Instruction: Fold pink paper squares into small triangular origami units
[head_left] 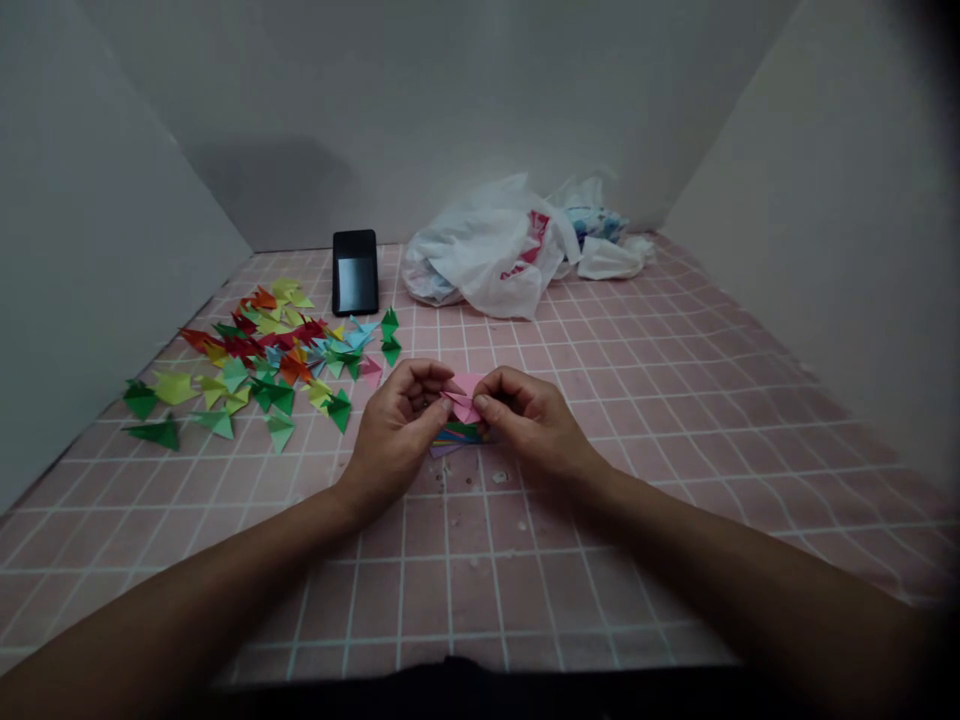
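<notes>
**Left hand** (396,428): narrow; your fingers curl in and your thumb presses on the left side of the pink paper. The grip looks set to steady that side.

**Right hand** (531,420): narrow; your thumb and fingers pinch the pink paper from the right. Both hands hold it just above the desk, probably to keep its folded flaps together.

**Pink paper** (463,398): folded, held between your hands, above the stack.

**Stack** (459,438): multicoloured paper sheets on the desk, directly under your hands, within easy reach.

**Pile** (255,360): folded paper pieces in red, yellow, green, blue and orange, spread loosely left of your hands. The spread keeps them apart from the stack.

**Desk** (570,570): pink grid surface, with small scraps (499,477) just in front of the stack.

**Phone** (355,272): black, at the back, beyond the pile.

**Bag** (480,255): white plastic, crumpled, at the back, right of the phone.
</notes>
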